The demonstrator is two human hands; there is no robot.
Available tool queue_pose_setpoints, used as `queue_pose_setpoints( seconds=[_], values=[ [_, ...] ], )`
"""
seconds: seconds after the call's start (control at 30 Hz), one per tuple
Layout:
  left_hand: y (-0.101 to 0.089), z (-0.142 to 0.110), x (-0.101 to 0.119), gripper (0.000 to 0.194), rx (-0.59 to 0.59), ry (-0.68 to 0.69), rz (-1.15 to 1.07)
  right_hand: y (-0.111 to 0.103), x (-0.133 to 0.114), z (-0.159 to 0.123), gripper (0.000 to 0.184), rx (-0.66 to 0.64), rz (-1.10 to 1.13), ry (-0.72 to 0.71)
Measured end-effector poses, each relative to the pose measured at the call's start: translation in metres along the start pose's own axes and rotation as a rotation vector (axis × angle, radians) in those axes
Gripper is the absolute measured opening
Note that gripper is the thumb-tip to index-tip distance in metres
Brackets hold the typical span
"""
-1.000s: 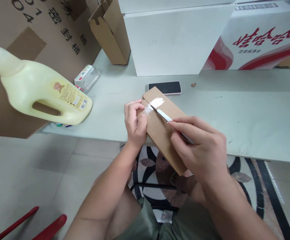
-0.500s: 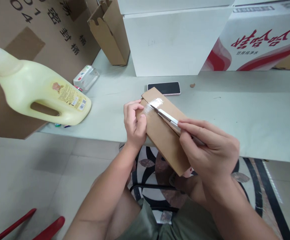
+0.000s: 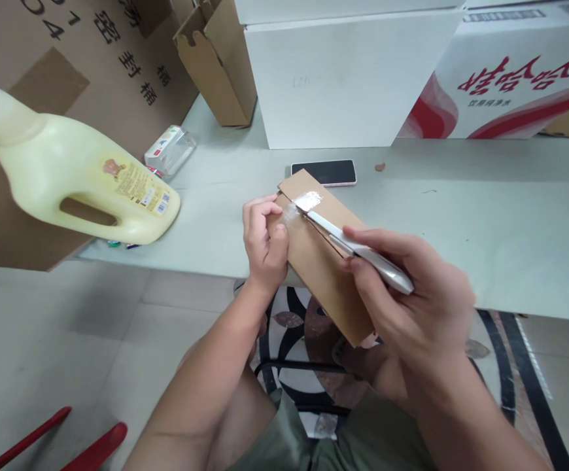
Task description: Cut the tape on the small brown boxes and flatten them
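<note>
A narrow brown cardboard box (image 3: 321, 261) leans over the front edge of the pale table (image 3: 485, 229), with a patch of clear tape (image 3: 308, 199) near its top end. My left hand (image 3: 265, 242) is closed round the box's upper left edge. My right hand (image 3: 412, 301) pinches a white utility knife (image 3: 358, 248), whose tip rests at the tape on the box's seam.
A black phone (image 3: 324, 173) lies just behind the box. A big pale yellow jug (image 3: 78, 180) lies at the left, a small clear packet (image 3: 171, 150) beyond it. Cardboard cartons (image 3: 348, 78) line the table's back. My knees and a patterned floor show below.
My right hand has slid back down the knife's handle and rolled it, so more of the white handle shows. The blade tip stays at the tape. My left hand has not moved.
</note>
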State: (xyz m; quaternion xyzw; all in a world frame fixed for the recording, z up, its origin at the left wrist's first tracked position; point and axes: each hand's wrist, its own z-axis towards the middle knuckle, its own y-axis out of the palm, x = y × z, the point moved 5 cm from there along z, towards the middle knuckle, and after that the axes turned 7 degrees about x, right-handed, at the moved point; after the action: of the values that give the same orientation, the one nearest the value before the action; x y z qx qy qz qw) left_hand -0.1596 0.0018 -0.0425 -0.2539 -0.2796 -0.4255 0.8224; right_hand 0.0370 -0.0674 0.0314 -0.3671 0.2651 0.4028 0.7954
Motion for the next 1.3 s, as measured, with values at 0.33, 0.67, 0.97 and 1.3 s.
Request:
queue_pose_setpoints(
  seconds=[0.33,0.67,0.97,1.3],
  values=[
    [0.002,0.000,0.002,0.024,-0.001,0.022,-0.043,0.009,0.000,0.006,0.021,-0.058,-0.027,-0.043],
    [0.002,0.000,0.001,0.025,-0.003,0.010,-0.015,0.004,0.001,-0.003,0.021,0.079,-0.064,-0.052],
    [0.002,0.000,0.000,0.027,-0.018,-0.011,0.007,0.003,0.002,-0.005,0.021,0.081,-0.024,-0.039],
    [0.003,0.000,0.001,0.029,-0.017,0.020,-0.016,0.008,0.006,-0.001,0.018,0.004,0.004,0.044]
  ],
)
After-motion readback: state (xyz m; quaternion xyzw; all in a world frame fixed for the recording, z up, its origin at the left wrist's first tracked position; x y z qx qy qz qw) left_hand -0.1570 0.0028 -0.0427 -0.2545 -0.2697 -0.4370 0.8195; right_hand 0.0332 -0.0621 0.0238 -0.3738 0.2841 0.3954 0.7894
